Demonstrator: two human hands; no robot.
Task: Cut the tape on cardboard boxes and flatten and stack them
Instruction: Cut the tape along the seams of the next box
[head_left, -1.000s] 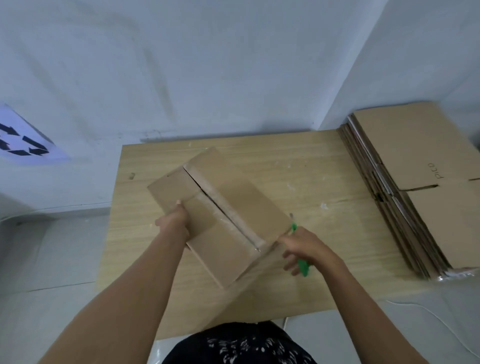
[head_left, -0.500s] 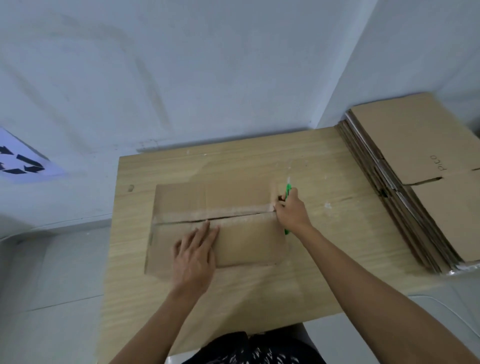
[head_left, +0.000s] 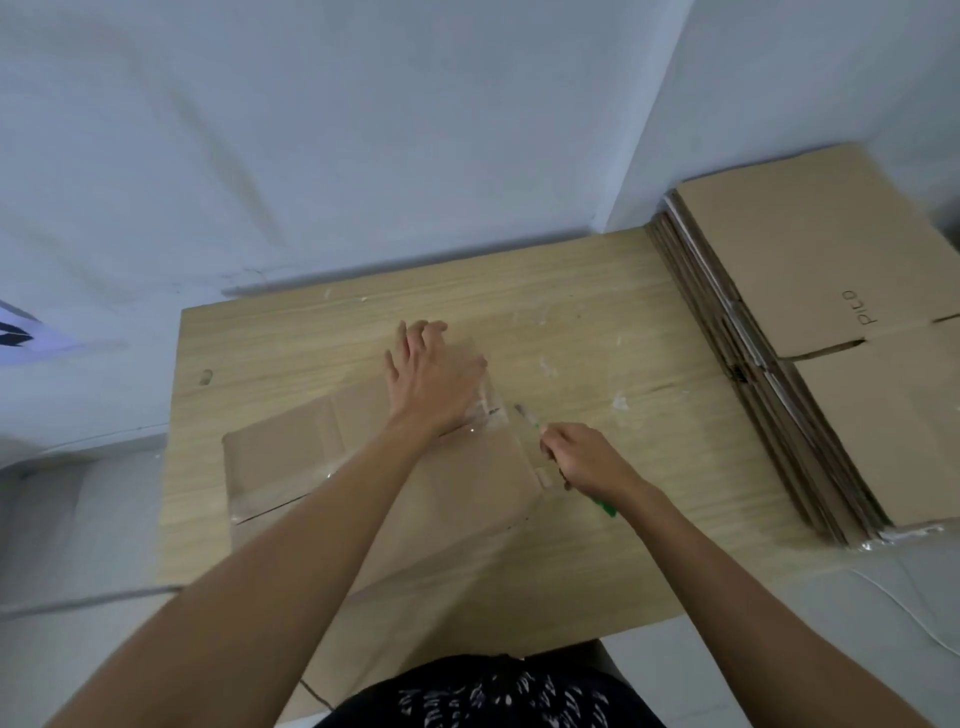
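Across the middle of the frame, a light wooden tabletop (head_left: 597, 332), grain running left to right, flecked with pale scuffs and scraps toward the upper right, with a small dark slot near its left edge. Behind it, plain pale walls (head_left: 363, 130) meeting in a corner at upper right. To the left and lower right, grey floor (head_left: 78, 519), with a thin white cable (head_left: 909, 608) trailing over it at lower right. At the far left edge, part of a white sign (head_left: 13, 330) with black arrows. At centre left of the table, the cardboard box (head_left: 291, 457), lying low on the wood, its seam slanting from lower left to upper right under clear tape (head_left: 488, 410). On its upper right flap, the left hand (head_left: 431, 384), flat, fingers straight and spread, pressing down. Just beside the box's right end, the right hand (head_left: 587, 460), fingers curled tight round a green-handled utility knife (head_left: 605, 506), blade aimed up and left at the taped end; blurred, so contact with the tape impossible to tell. At the right of the frame, well apart from the hands, a tall stack of flattened boxes (head_left: 831, 364), top sheet printed "PILO", lower right corner overhanging the table edge. At bottom centre, a dark garment (head_left: 493, 696) with a white pattern.
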